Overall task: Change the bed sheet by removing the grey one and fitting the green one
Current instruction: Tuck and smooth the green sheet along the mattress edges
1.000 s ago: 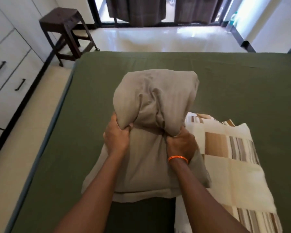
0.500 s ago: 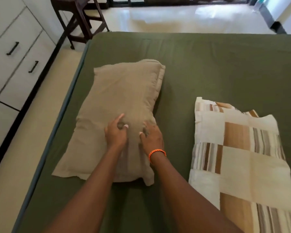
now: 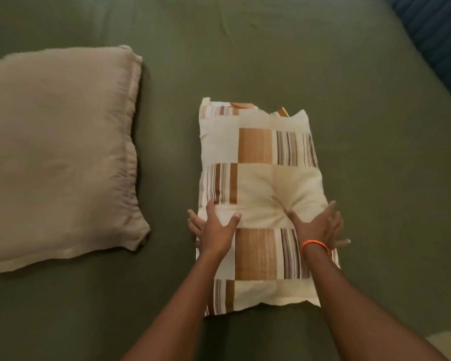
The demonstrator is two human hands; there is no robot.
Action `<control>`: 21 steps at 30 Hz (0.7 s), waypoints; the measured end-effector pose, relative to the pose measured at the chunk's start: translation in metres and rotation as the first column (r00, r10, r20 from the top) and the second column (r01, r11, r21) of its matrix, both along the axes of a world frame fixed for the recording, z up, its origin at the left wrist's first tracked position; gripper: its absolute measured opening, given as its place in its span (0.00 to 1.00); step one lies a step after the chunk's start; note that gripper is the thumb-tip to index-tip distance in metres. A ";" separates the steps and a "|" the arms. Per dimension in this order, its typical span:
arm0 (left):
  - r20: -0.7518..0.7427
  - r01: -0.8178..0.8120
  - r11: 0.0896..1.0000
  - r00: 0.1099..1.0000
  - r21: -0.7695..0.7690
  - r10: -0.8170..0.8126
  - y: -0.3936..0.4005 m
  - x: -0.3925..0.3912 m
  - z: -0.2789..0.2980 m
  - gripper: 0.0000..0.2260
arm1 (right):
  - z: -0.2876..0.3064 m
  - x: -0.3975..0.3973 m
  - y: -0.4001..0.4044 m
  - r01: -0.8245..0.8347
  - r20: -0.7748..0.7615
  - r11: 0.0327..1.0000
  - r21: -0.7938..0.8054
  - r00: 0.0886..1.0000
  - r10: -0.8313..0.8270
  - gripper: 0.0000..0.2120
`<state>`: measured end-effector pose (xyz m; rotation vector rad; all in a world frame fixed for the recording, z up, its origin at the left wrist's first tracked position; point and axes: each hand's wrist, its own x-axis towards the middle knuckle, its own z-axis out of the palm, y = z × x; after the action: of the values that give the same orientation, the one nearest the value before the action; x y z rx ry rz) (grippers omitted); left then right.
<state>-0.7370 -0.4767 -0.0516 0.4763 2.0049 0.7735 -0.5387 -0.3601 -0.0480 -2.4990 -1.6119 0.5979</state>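
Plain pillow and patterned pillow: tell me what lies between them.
Only a bare strip of green sheet separates the plain pillow from the patterned pillow, as the head view shows.

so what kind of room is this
Most likely a bedroom: a bed fitted with a green sheet, a plain beige pillow lying on it, and a striped patchwork pillow that both hands touch.

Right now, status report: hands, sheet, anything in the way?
Left hand and right hand open, fingers spread on the patterned pillow. Green sheet covers the bed. Beige pillow lies apart, to the left.
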 end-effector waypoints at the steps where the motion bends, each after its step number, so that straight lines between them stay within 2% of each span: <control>1: 0.012 -0.014 1.000 1.000 -0.019 0.014 0.002 0.007 -0.001 0.38 | -0.005 0.011 0.002 0.012 -0.056 0.997 -0.073 0.998 -0.016 0.66; 3: 0.032 -0.024 0.999 0.999 -0.038 0.025 0.003 0.019 -0.004 0.42 | -0.011 0.019 0.002 -0.019 -0.171 0.994 -0.107 0.985 0.000 0.66; 5: 0.050 -0.118 0.993 0.992 -0.009 0.119 0.004 0.026 -0.007 0.46 | -0.011 0.018 0.002 -0.041 -0.228 0.998 -0.037 0.973 0.032 0.57; 6: 0.084 -0.203 0.979 0.976 0.026 0.200 0.005 0.028 -0.008 0.44 | -0.008 0.017 0.003 -0.041 -0.240 0.999 0.020 0.970 0.044 0.48; 8: 0.081 -0.308 0.946 0.950 0.103 0.301 0.009 0.025 -0.006 0.29 | 0.002 0.009 0.000 -0.056 -0.257 0.991 0.121 0.962 0.086 0.30; 10: -0.016 -0.297 0.940 0.953 0.166 0.303 0.014 0.015 0.007 0.19 | 0.017 -0.005 -0.003 -0.052 -0.246 0.975 0.217 0.963 0.106 0.21; 14: -0.141 -0.250 0.918 0.942 0.307 0.304 0.014 -0.025 0.044 0.18 | 0.051 -0.051 -0.012 -0.006 -0.248 0.920 0.392 0.962 0.112 0.18; 19: -0.127 -0.341 0.818 0.888 0.463 0.442 -0.015 -0.111 0.114 0.18 | 0.106 -0.152 -0.026 -0.006 -0.372 0.870 0.493 0.902 0.217 0.16; 21: -0.191 -0.355 0.784 0.842 0.509 0.505 -0.032 -0.157 0.142 0.19 | 0.129 -0.203 -0.038 -0.045 -0.397 0.846 0.531 0.869 0.296 0.17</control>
<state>-0.8938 -0.5087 0.0908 0.4206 2.2676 1.5730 -0.7415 -0.3983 0.0814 -1.6779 -1.5554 0.6295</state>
